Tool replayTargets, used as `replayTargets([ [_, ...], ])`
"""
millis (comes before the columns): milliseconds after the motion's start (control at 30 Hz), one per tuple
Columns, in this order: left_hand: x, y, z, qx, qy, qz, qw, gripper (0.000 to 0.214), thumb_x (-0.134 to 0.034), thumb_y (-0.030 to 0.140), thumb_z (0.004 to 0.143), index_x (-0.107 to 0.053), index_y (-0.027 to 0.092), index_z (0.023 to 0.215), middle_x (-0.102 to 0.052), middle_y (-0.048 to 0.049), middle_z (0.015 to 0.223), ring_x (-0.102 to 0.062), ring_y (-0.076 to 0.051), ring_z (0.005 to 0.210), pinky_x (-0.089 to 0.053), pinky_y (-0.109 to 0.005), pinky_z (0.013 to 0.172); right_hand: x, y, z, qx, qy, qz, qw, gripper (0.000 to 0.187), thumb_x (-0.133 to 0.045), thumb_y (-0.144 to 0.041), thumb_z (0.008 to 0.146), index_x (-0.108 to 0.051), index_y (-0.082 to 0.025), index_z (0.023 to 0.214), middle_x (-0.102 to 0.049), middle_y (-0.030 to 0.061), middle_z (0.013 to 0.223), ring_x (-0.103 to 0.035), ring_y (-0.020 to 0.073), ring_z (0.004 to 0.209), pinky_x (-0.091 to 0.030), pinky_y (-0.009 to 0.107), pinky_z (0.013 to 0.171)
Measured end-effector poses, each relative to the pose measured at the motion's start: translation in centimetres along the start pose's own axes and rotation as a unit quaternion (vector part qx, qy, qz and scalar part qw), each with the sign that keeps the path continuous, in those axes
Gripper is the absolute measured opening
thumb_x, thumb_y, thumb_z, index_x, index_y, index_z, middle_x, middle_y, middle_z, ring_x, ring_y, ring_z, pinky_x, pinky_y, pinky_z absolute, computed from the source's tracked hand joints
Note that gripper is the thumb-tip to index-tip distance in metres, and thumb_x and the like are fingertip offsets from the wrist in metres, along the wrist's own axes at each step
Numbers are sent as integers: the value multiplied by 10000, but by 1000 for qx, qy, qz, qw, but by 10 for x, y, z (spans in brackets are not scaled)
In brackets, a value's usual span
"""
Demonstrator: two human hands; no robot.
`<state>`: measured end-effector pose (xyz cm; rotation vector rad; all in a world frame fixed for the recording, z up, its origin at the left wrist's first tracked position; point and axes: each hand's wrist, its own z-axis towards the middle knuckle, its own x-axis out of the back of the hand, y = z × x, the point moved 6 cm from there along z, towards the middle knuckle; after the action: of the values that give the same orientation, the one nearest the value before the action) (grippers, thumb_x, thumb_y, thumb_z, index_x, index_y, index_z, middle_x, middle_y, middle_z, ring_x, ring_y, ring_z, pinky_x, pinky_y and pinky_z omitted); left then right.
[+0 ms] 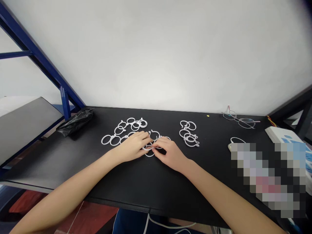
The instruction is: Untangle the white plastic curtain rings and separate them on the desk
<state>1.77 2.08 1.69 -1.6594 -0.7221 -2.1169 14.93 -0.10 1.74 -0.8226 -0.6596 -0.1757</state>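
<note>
White plastic rings lie on a black table [136, 182]. My left hand [133, 147] and my right hand [169, 152] meet at the table's middle, fingers curled and pinching a white ring [149, 150] between them. More rings lie just behind my fingers. A scattered group of rings [123, 130] spreads to the back left of my left hand. A smaller pile of rings [188, 134] sits to the back right of my right hand.
A crumpled black plastic bag [75, 123] lies at the table's left back corner. Eyeglasses [240, 119] rest at the back right. A white box [287, 138] sits at the right edge. A blue metal frame [46, 70] rises on the left.
</note>
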Motion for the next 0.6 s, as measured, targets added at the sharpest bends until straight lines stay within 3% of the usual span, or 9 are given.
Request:
replayTargets([
  [600,0,0,0,3,-10,-2,1000,185,-453,296,973,-577,161,1000,-567,-70,972,-548,-198,886,-445,-348,831,-1,0,0,-4,-6,-2,1000,113,-572,-100,862,-631,-196,859,-674,24,822,-597,170,772,-496,360,827],
])
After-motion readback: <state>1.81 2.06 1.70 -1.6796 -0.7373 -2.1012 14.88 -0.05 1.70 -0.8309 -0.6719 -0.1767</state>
